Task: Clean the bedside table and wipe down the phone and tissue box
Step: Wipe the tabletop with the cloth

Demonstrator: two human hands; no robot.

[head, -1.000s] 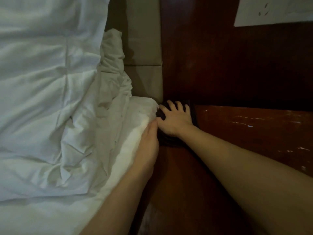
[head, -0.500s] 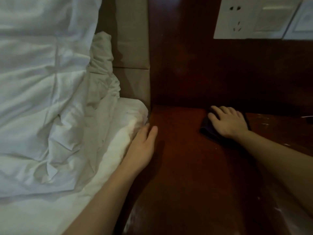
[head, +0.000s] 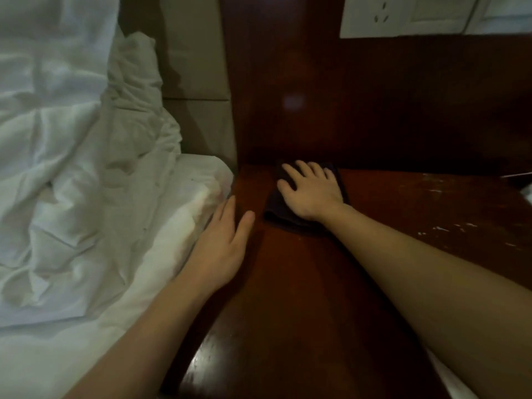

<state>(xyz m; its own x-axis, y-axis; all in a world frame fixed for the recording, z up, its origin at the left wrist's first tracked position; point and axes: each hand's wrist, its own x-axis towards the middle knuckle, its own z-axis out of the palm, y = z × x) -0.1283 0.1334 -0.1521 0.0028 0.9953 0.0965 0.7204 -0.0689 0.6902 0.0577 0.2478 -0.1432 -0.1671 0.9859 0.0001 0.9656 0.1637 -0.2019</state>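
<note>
The bedside table (head: 302, 283) has a dark reddish wooden top with pale scuffs on its right part. A dark folded cloth (head: 277, 210) lies near the table's back edge, and my right hand (head: 311, 192) presses flat on it with fingers spread. My left hand (head: 221, 246) rests flat at the table's left edge, against the white mattress side, holding nothing. Neither the phone nor the tissue box can be made out in this view.
White crumpled bedding (head: 72, 168) and the mattress (head: 187, 214) fill the left. A beige padded headboard (head: 198, 82) and a dark wood wall panel (head: 374, 96) stand behind. A white socket plate (head: 403, 15) sits at the top right. Something pale shows at the right edge (head: 528, 194).
My right hand slid the cloth from the back left corner to the right, then back toward the left. My left hand stayed at the mattress edge.
</note>
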